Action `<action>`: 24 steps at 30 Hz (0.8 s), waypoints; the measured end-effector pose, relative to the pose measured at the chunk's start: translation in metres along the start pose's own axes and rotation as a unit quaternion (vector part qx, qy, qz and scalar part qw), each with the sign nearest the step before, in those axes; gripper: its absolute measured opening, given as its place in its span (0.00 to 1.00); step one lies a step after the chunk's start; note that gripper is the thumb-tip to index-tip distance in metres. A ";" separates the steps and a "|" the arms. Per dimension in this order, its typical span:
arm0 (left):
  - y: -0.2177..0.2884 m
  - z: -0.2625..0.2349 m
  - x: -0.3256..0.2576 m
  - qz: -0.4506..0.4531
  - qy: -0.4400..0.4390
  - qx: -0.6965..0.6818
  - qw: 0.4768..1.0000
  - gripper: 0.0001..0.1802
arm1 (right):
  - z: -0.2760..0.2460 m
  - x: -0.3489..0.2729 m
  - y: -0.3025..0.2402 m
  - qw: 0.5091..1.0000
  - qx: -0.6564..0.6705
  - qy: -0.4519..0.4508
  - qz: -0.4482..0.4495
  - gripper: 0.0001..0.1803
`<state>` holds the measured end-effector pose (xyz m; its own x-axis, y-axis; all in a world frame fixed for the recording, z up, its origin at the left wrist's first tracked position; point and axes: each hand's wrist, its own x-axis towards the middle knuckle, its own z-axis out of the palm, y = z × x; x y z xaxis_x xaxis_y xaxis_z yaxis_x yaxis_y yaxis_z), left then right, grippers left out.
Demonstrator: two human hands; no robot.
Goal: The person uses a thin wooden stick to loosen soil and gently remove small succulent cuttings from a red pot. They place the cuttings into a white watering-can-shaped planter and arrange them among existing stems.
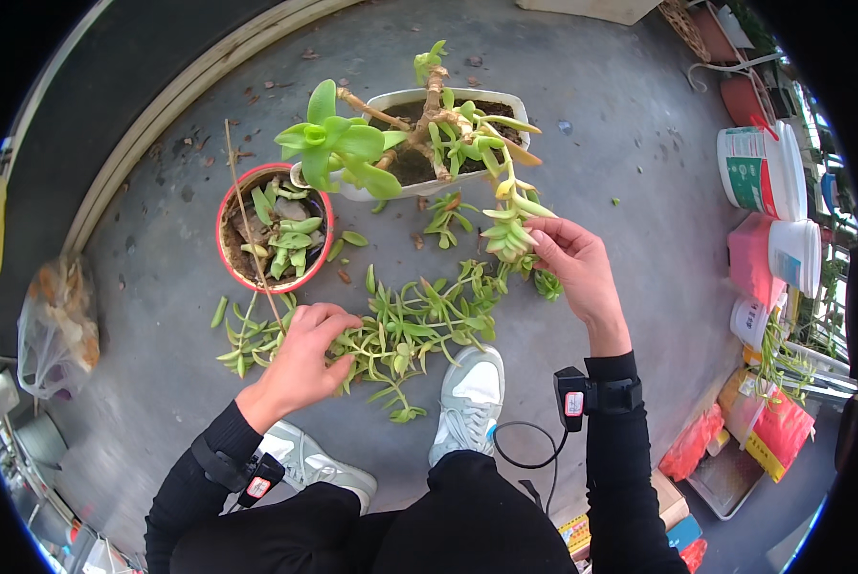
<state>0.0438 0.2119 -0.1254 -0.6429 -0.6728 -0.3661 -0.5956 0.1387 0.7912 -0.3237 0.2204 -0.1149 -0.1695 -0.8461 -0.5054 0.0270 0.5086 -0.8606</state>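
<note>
My right hand [577, 273] pinches, between thumb and fingers, the pale green rosette [508, 237] at the tip of a drooping succulent stem. That stem hangs from a woody, branching succulent [434, 124] in a white oblong planter [419, 188]. My left hand [300, 356] is low over cut succulent stems [414, 325] on the floor, thumb and forefinger apart. A thin brown stick [247, 215] runs from under its curled fingers across the red-rimmed round pot [325, 244]; it appears gripped there, though the fingers hide its lower end. Thick leaf pieces [290, 239] lie in that pot.
Loose leaves [354, 238] and a small sprig [448, 218] lie between the pots and the cuttings. My shoes [471, 392] are right beside the cuttings. A plastic bag [60, 330] stands at left; white buckets [762, 170] line the right. A black cable [520, 466] loops near my right forearm.
</note>
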 end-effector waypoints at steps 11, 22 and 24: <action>0.003 -0.002 0.005 -0.009 0.042 0.095 0.995 0.15 | 0.047 -0.014 0.017 0.843 -0.480 -0.042 -0.241 0.20; 0.015 -0.011 0.013 0.001 0.116 -0.028 0.993 0.13 | 0.065 -0.017 0.021 0.839 -0.485 0.003 -0.246 0.10; 0.017 -0.011 0.017 0.002 0.119 -0.044 0.992 0.13 | 0.069 -0.012 0.026 0.805 -0.537 0.001 -0.254 0.10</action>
<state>0.0283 0.1950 -0.1127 -0.5073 -0.8263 -0.2449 -0.5419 0.0848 0.8362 -0.2535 0.2329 -0.1354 0.1081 -0.9887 -0.1034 -0.9125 -0.0574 -0.4050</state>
